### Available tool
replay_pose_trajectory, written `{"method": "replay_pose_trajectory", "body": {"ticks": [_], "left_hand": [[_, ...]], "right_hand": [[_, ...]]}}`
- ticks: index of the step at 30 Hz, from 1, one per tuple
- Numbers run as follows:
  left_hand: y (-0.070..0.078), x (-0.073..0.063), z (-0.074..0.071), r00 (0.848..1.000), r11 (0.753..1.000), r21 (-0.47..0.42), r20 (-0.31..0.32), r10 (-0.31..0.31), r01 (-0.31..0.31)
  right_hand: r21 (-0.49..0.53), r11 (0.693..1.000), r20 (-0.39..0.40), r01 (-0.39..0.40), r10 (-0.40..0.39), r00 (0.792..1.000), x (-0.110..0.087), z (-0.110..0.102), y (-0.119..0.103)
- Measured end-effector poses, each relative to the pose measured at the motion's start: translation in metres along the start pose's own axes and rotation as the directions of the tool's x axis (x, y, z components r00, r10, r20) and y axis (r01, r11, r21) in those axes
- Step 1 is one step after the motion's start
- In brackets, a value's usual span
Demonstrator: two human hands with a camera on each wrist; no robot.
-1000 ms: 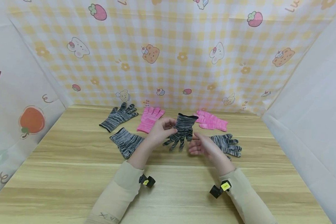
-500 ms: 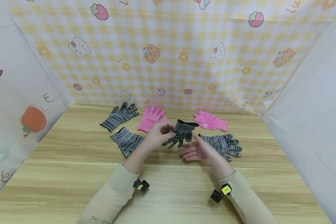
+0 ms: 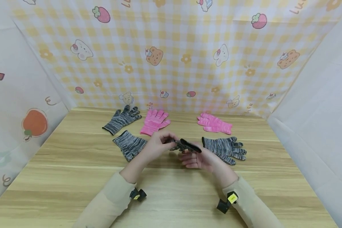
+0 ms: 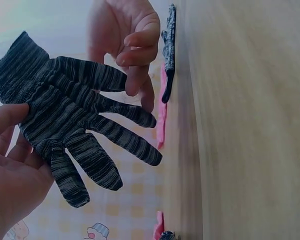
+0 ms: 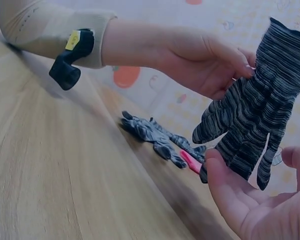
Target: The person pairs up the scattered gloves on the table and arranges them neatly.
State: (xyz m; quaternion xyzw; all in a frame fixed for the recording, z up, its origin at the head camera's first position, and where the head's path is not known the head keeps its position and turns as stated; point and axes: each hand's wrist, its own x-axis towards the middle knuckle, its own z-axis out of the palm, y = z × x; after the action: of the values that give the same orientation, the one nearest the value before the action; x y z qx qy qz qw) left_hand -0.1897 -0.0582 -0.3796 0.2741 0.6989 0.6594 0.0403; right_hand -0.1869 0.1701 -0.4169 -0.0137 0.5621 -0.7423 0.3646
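A: Held glove (image 3: 187,145) is at frame centre in the head view, lifted off the table (image 3: 74,177). Cuff pinched by the left hand (image 3: 159,144). Right hand (image 3: 198,158) sits palm-up just under it, fingers loosely curved, not clamped on anything.

B: Step?

A: Judged as handling one grey glove picked out of the set, with the right hand offered under its fingers. Next move likely calls for a firm cuff grip by the left hand while the right one takes or enters the glove. The knit is limp, so the fingers will flop.

B: View differences?

A: Head view shows the glove almost edge-on and the rest of the layout: grey gloves (image 3: 122,118) (image 3: 129,145) upper left of centre, another grey one (image 3: 225,146) to the right, pink gloves (image 3: 154,121) (image 3: 215,124) behind. From the wrists the held glove is seen flat: in the right wrist view it (image 5: 262,115) hangs fingers down from the left hand (image 5: 205,60), fingertips touching the right palm (image 5: 250,210). Whether contact is made can't be told from the head view.
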Motion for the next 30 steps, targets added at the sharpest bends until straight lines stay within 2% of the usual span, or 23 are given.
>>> {"method": "replay_pose_trajectory", "body": {"ticks": [4, 8, 12, 17, 20, 25, 30], "left_hand": [[0.0, -0.005, 0.001, 0.999, 1.0, 0.011, 0.035, 0.009, -0.01], [0.0, -0.009, 0.001, 0.998, 0.997, 0.081, 0.062, -0.005, 0.0], [0.0, -0.012, 0.0, 0.996, 0.992, 0.126, 0.083, -0.019, 0.008], [-0.003, -0.014, -0.001, 0.992, 0.99, 0.139, 0.124, 0.005, -0.022], [-0.006, -0.015, -0.001, 0.987, 0.985, 0.164, 0.16, 0.023, -0.049], [-0.009, -0.015, -0.002, 0.977, 0.971, 0.23, 0.214, 0.014, -0.064], [-0.011, -0.015, -0.006, 0.959, 0.966, 0.243, 0.284, 0.01, -0.082]], "right_hand": [[0.018, 1.0, -0.018, 0.016, -0.015, 1.0, -0.001, 0.001, 0.001], [0.047, 0.998, -0.079, 0.042, -0.038, 0.996, 0.0, 0.003, 0.001], [0.032, 0.997, -0.071, 0.073, -0.071, 0.995, -0.001, 0.003, 0.003], [0.0, 0.996, -0.062, 0.089, -0.089, 0.994, -0.003, 0.003, 0.005], [-0.018, 0.997, -0.073, 0.078, -0.079, 0.994, -0.004, 0.004, 0.006], [-0.066, 0.995, -0.114, 0.079, -0.086, 0.99, -0.006, 0.004, 0.006], [-0.087, 0.99, -0.136, 0.106, -0.117, 0.984, -0.009, 0.003, 0.007]]}}
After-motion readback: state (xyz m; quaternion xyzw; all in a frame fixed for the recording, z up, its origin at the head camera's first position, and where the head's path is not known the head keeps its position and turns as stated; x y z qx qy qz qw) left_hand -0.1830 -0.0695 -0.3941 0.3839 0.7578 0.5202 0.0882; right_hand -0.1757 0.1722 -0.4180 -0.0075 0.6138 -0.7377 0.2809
